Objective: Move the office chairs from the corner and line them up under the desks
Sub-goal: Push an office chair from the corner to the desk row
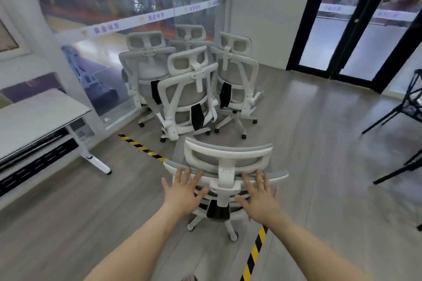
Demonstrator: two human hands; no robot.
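Both hands are spread wide with the fingers straight. The left hand and right hand flank the white spine of the nearest office chair, at the top rim of its backrest; whether they press on it I cannot tell. That chair has a white frame, grey mesh, a black lumbar pad and castors. It stands mid-floor with its back to the camera, over black-and-yellow floor tape. At 12 o'clock four matching chairs huddle in the corner against the glass wall. A desk stands at 9 o'clock and a black chair at 3 o'clock.
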